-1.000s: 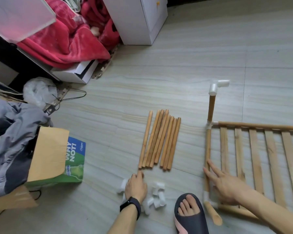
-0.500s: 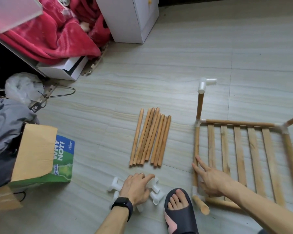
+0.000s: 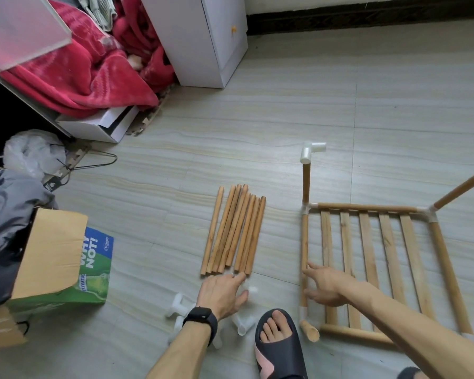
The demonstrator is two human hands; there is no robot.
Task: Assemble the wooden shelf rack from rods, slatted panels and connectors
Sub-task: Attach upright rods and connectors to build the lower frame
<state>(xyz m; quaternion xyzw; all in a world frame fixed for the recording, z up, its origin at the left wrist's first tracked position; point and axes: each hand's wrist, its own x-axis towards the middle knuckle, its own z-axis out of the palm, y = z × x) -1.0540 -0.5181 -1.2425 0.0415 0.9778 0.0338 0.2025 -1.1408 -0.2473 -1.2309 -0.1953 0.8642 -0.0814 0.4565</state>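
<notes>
On the pale grey tiled floor (image 3: 285,119), nearest the viewer, a foot in a dark slide sandal (image 3: 278,348) is seen. Just left of it, the left hand (image 3: 222,292), with a black smartwatch (image 3: 201,318) worn on its wrist, is lowered among scattered white plastic connectors (image 3: 175,309). One blurred white connector (image 3: 249,289) is enclosed between its curled fingers and thumb.

To the right, the right hand (image 3: 326,287) is laid on the near left part of the slatted wooden panel (image 3: 367,263) with its fingers spread and relaxed. Its index finger (image 3: 311,267) is set against the left frame rod (image 3: 304,242), and nothing is gripped. The panel is laid flat and is framed by wooden rods joined at the corners by white fittings. A short rod stub (image 3: 309,330) is pointed toward the viewer from the near left corner.

Just beyond the left hand, a row of loose wooden rods (image 3: 234,231) is laid side by side, well apart from the panel. From the panel's far left corner an upright rod (image 3: 306,184) is raised and is capped by a white elbow connector (image 3: 312,150). From the far right corner a tilted rod (image 3: 463,187) is raised.

Along the floor's left side, a green printed cardboard box (image 3: 93,263), grey clothing (image 3: 6,203), a clear plastic bag (image 3: 33,151) and a wire hanger (image 3: 93,162) are found. Toward the far edge, a red blanket (image 3: 93,72) is heaped beside a white cabinet (image 3: 203,36).
</notes>
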